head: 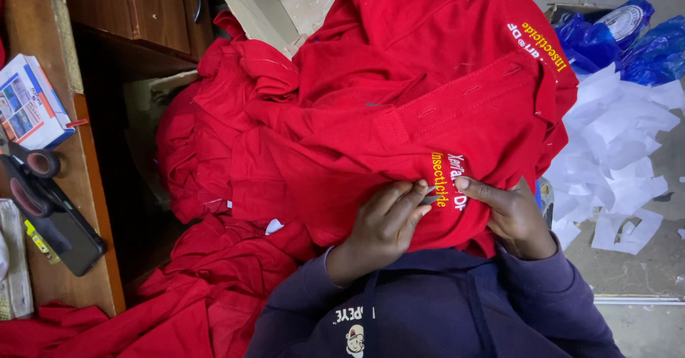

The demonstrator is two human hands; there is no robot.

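The red shirt (428, 115) lies bunched in your lap, its embroidered patch turned up so you can work on it. Your left hand (382, 222) pinches the cloth and a small, unclear tool beside that patch; your right hand (510, 215) presses fingers curled onto the shirt, keeping it taut. White paper scraps (614, 151) lie right of the shirt.

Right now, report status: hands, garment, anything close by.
Left hand and right hand both pinching the red shirt at its embroidery. More red garments piled alongside. White paper scraps on floor.
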